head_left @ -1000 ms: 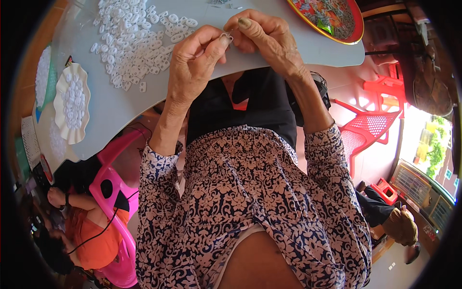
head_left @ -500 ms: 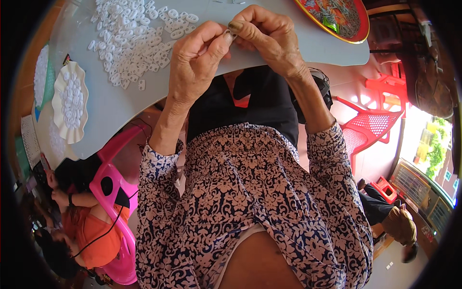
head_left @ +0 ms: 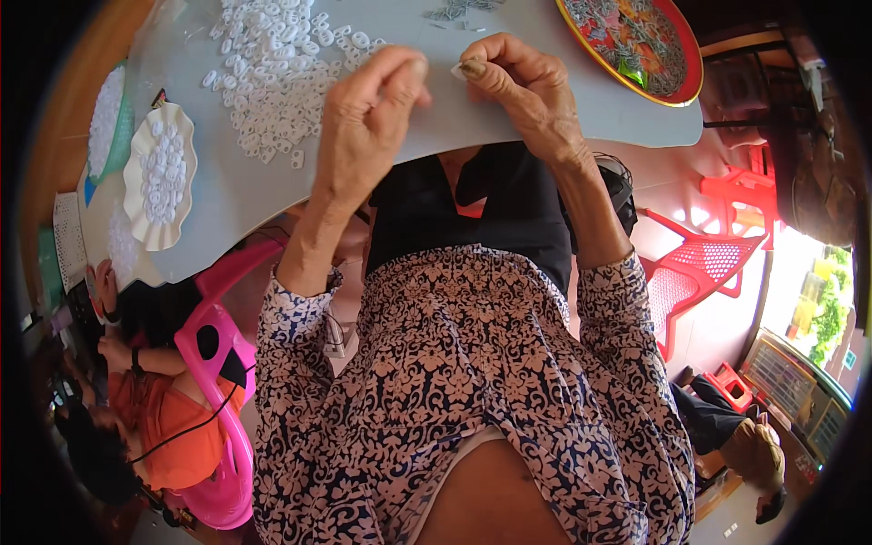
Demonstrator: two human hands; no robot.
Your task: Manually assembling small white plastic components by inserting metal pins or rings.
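Above the table's near edge, my right hand (head_left: pixel 531 104) pinches a small white plastic piece (head_left: pixel 459 71) between thumb and forefinger. My left hand (head_left: pixel 371 113) is apart from it, thumb and fingers drawn together and a little blurred; whether anything is in them is hidden. Beyond my left hand spreads a heap of small white oval plastic pieces with holes (head_left: pixel 282 91). On the far right stands a round red tray (head_left: pixel 697 68) with a gold rim, full of small grey metal pieces. Several more grey metal pieces (head_left: pixel 459 9) lie loose at the far middle.
A cream scalloped dish (head_left: pixel 136 195) of white pieces sits at the table's left, beside a green container (head_left: pixel 118 136) of more. A person in orange (head_left: pixel 182 436) sits on a pink chair (head_left: pixel 238 472) at left. Red chairs (head_left: pixel 695 272) and another person (head_left: pixel 749 445) are at right.
My hands have separated, the left moving left from the right. The small white piece now shows in my right fingertips. The table and its contents have shifted slightly down and right in view.
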